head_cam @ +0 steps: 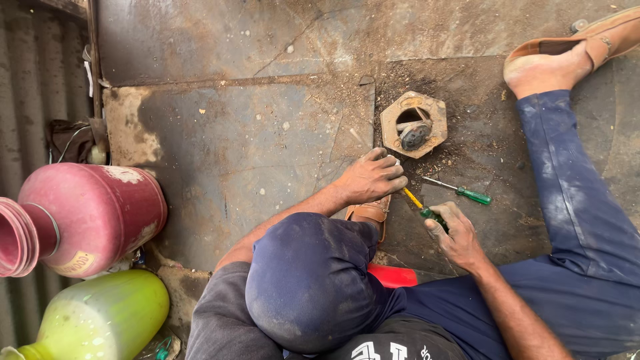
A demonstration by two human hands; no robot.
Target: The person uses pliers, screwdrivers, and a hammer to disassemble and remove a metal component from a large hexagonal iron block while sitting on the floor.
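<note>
At frame centre, the left hand (370, 177) presses flat on the floor (233, 147) (fingers together); the right hand (457, 237) grips a green-handled screwdriver (422, 207).

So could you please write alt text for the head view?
A person sits on a dirty metal floor, the right hand gripping a green-handled screwdriver and the left hand pressed down by its tip. A second screwdriver and an octagonal fitting lie nearby.
</note>
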